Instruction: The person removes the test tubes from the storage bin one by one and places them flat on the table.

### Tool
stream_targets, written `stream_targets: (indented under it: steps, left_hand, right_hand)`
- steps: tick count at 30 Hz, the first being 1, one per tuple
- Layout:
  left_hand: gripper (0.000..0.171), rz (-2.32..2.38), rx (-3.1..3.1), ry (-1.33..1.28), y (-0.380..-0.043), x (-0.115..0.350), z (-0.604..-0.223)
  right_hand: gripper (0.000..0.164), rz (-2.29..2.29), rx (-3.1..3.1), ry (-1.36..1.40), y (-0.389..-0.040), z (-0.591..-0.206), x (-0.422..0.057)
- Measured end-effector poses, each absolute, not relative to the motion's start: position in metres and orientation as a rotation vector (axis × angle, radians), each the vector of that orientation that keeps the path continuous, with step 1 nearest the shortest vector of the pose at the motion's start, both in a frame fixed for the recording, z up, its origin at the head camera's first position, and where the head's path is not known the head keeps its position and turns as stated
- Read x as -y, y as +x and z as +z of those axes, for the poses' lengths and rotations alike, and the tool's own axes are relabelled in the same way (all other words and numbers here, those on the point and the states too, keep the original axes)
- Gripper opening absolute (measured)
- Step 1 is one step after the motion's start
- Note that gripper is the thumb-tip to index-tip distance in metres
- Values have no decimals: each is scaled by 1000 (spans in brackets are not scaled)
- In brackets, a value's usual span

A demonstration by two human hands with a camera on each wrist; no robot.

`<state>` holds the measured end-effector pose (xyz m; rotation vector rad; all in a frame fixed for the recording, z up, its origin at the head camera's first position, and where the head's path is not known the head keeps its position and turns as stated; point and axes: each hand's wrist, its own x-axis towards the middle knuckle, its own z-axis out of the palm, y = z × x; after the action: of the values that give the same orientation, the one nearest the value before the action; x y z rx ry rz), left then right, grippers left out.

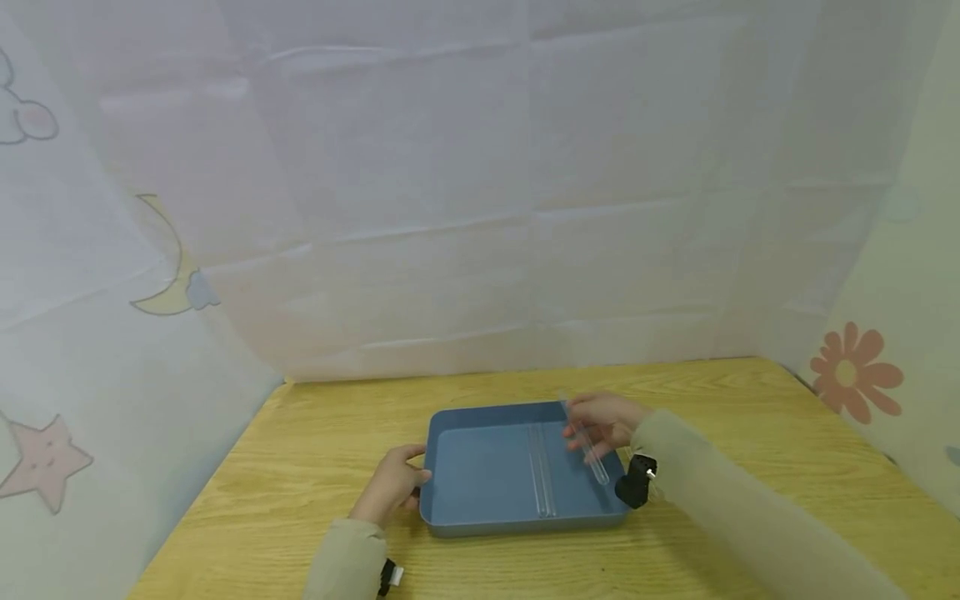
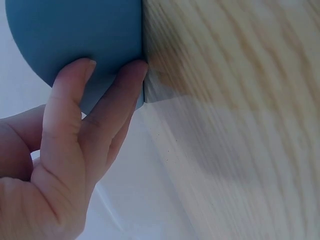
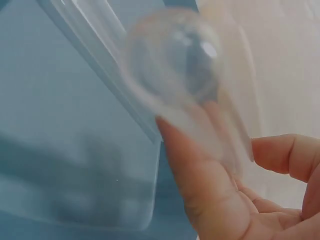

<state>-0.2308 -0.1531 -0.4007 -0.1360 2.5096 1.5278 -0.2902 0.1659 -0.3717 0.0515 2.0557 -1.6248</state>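
Observation:
A shallow blue rectangular tray (image 1: pixel 480 527) rests on the table. My left hand (image 1: pixel 393 483) holds its left side; in the left wrist view, fingertips (image 2: pixel 135 72) lie against the tray's outer wall (image 2: pixel 75 30). Over the right part of the tray, my right hand (image 1: pixel 603 421) pinches a clear test tube (image 1: pixel 592 454), tilted with its rounded end low and toward me. That rounded end (image 3: pixel 175 55) looks blurred in the right wrist view. Two more clear test tubes (image 1: pixel 540 471) lie side by side in the tray, right of its middle.
The yellow wood-grain table (image 1: pixel 337 417) extends around the tray on all sides. A pale hanging cloth (image 1: pixel 525 208) closes off the back, and printed cloths with a star (image 1: pixel 47 462) and a flower (image 1: pixel 855 373) stand at the sides.

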Motion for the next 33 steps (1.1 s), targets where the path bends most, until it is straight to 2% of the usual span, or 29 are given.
stream_targets:
  steps: [33]
  left_hand:
    - [48,1507,-2537,-183,-230,149,-400]
  right_hand:
    - [59,-1711,-1950,-21,-271,-370,-198]
